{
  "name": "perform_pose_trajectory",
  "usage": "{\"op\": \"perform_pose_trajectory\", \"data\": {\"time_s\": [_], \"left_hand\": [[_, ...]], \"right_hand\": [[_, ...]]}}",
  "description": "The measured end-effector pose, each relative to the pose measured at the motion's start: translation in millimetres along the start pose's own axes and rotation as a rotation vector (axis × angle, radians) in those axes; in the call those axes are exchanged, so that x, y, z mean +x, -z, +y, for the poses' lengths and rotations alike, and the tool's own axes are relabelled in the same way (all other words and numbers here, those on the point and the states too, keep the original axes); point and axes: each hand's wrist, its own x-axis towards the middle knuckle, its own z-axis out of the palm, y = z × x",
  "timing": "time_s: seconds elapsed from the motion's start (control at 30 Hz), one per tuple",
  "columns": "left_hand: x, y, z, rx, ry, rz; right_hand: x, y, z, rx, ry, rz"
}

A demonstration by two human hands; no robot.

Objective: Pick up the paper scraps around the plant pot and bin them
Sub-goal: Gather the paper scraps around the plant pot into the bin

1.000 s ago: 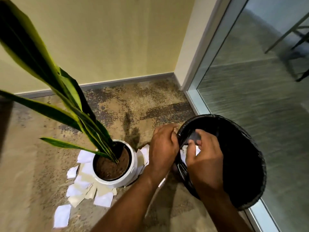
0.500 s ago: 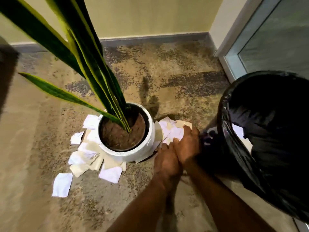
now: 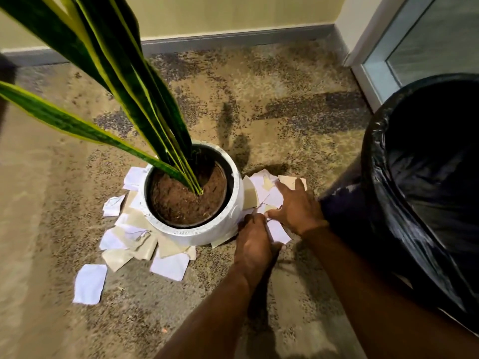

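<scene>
I'm watching both hands work the paper scraps (image 3: pixel 261 189) lying just right of the plant pot (image 3: pixel 237 195), between it and the black-lined bin (image 3: pixel 375 177). The right hand (image 3: pixel 298 208) lies flat on them, fingers spread and pressing down, gripping nothing that I can see. The left hand (image 3: pixel 255 239) reaches in at the pot's base with its fingertips on the paper, but from behind I cannot tell whether it pinches a piece or only touches one. My first worry is the grip: these pieces are thin and flat on carpet (image 3: pixel 272 104), so a flat-handed sweep may slide them about or push them further beneath the pot and not lift them. Several tan pieces look tucked under the pot's bottom edge, and I judge that pulling on those could tear them or rock the pot and spill soil (image 3: pixel 181 203). A loosely gathered handful could also shed bits on the short carry to the bin. The right forearm runs close beside the liner, so a quick swing might snag it or nudge the bin. The bigger pile (image 3: pixel 134 239) and a lone white piece (image 3: pixel 89 283) lie on the pot's left and near sides, and reaching them under the long leaves (image 3: pixel 124 81) risks bending one.
</scene>
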Motion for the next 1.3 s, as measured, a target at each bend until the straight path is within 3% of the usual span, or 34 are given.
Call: {"op": "perform_pose_trajectory", "data": {"time_s": [0.27, 0.57, 0.97, 1.3], "left_hand": [[-4, 3, -2, -0.035, -0.028, 0.009], [-4, 13, 0, -0.089, -0.060, -0.046], [-52, 39, 19, -0.278, 0.035, 0.073], [-80, 120, 96, -0.502, 0.024, 0.205]], "right_hand": [[-8, 1, -11, 0.101, 0.072, 0.267], [-40, 1, -10, -0.036, 0.076, 0.435], [-107, 49, -34, 0.028, -0.079, 0.365], [-180, 146, -72, 0.211, -0.106, 0.436]]}}
